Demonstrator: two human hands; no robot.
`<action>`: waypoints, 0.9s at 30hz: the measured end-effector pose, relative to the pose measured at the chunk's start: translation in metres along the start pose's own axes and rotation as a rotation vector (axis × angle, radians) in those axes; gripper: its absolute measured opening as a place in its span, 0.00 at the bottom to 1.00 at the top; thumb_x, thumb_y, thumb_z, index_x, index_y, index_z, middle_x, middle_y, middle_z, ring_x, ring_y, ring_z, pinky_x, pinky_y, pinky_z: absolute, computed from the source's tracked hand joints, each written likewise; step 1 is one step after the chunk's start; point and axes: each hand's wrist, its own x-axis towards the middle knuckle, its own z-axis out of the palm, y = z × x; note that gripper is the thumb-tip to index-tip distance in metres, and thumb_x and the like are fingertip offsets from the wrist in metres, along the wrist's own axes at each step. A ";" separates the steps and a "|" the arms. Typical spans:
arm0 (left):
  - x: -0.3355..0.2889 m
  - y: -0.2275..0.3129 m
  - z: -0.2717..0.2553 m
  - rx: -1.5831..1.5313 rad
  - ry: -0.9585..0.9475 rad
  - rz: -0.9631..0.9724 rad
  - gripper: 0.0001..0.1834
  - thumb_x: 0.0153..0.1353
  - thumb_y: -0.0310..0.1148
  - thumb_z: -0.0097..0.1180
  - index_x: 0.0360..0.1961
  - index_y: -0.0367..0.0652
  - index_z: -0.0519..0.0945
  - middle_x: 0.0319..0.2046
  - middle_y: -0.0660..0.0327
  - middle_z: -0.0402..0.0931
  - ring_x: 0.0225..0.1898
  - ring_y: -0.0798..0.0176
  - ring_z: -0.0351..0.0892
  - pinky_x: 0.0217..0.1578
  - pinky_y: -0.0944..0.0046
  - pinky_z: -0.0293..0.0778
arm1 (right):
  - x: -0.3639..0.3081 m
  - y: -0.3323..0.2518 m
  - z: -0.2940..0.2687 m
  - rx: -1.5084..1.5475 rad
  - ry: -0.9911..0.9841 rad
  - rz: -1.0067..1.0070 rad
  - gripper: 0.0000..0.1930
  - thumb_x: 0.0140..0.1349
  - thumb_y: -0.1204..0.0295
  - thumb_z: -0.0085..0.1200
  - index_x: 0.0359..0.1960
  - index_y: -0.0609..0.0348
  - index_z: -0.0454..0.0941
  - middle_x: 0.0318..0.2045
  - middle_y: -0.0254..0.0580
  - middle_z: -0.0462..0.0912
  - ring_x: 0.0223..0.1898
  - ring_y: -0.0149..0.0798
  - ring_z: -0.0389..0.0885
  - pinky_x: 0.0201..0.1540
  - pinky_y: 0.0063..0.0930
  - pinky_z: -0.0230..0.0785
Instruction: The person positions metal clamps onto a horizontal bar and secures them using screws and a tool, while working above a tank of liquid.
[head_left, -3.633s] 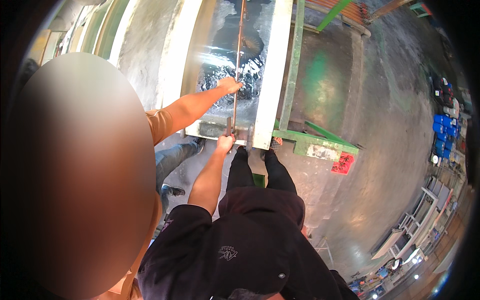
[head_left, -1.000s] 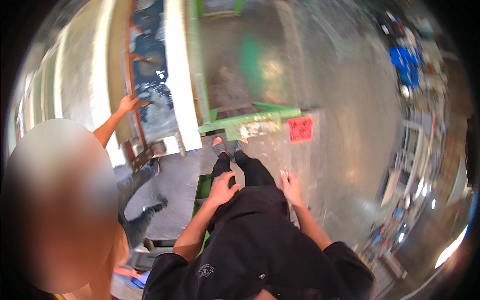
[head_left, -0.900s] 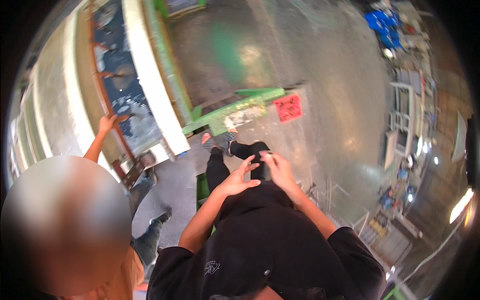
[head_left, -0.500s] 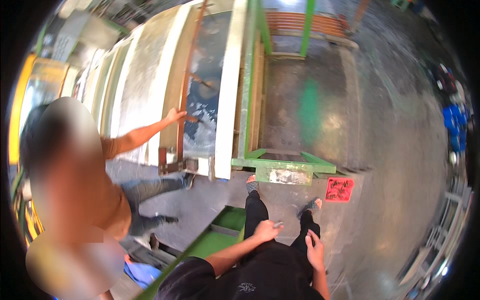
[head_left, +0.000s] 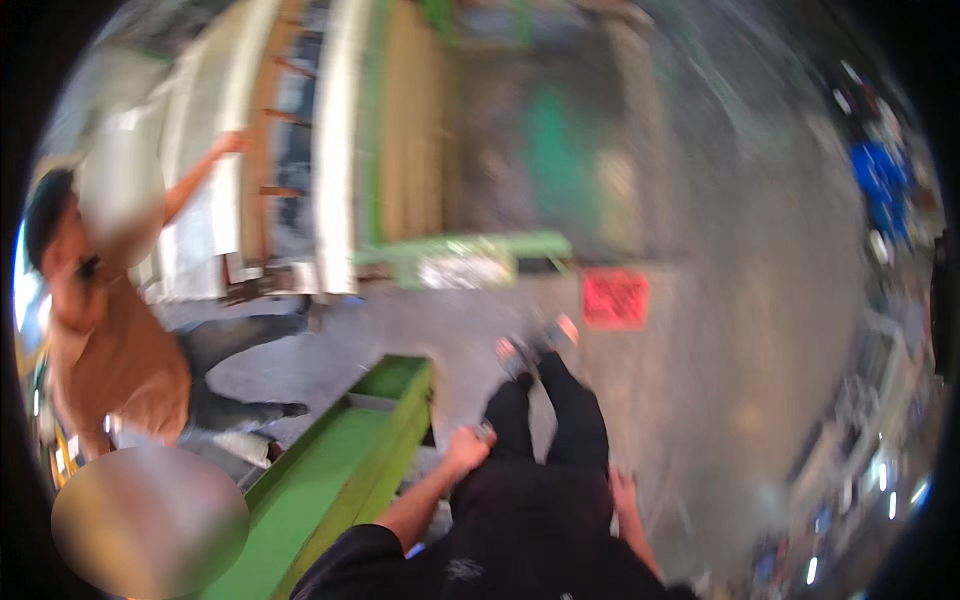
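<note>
My left hand (head_left: 467, 449) is closed beside my left thigh, near the green metal trough (head_left: 330, 460). A small greyish thing (head_left: 485, 432) shows at its fingertips, too small and blurred to name. My right hand (head_left: 624, 491) hangs low against my right thigh. Its fingers are smeared by motion, and I cannot see anything held in it.
At left, a person in a brown shirt (head_left: 130, 375) reaches toward a rusty ladder-like frame (head_left: 262, 150) in a long white-walled tank (head_left: 335, 150) with dark liquid. A green-framed bay (head_left: 540, 245) adjoins it. On the floor sits a red crate (head_left: 614, 298); blue items (head_left: 880, 185) lie far right.
My view has turned, so the tank and crate shift left and up. My feet have come closer together. My right hand has dropped beside my thigh; the left still holds the small thing.
</note>
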 end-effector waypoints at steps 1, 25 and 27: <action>-0.007 -0.007 -0.005 -0.176 -0.151 -0.191 0.26 0.54 0.53 0.58 0.26 0.35 0.82 0.22 0.46 0.80 0.30 0.52 0.83 0.33 0.53 0.76 | 0.002 -0.006 0.008 -0.171 -0.012 -0.058 0.31 0.66 0.47 0.42 0.49 0.69 0.76 0.43 0.54 0.82 0.47 0.39 0.80 0.51 0.32 0.69; 0.202 -0.211 0.344 -0.561 0.617 -0.543 0.12 0.62 0.35 0.53 0.34 0.35 0.81 0.27 0.59 0.80 0.21 0.63 0.76 0.23 0.65 0.73 | 0.777 -0.053 0.028 -0.554 0.220 -0.359 0.20 0.59 0.54 0.51 0.43 0.54 0.82 0.40 0.53 0.82 0.45 0.49 0.81 0.49 0.40 0.72; 0.205 -0.209 0.357 -0.517 0.641 -0.599 0.12 0.62 0.35 0.53 0.34 0.35 0.81 0.27 0.59 0.80 0.22 0.63 0.76 0.24 0.65 0.73 | 0.822 -0.032 0.026 -0.648 0.267 -0.300 0.20 0.59 0.55 0.51 0.45 0.54 0.81 0.41 0.52 0.82 0.46 0.49 0.80 0.50 0.40 0.71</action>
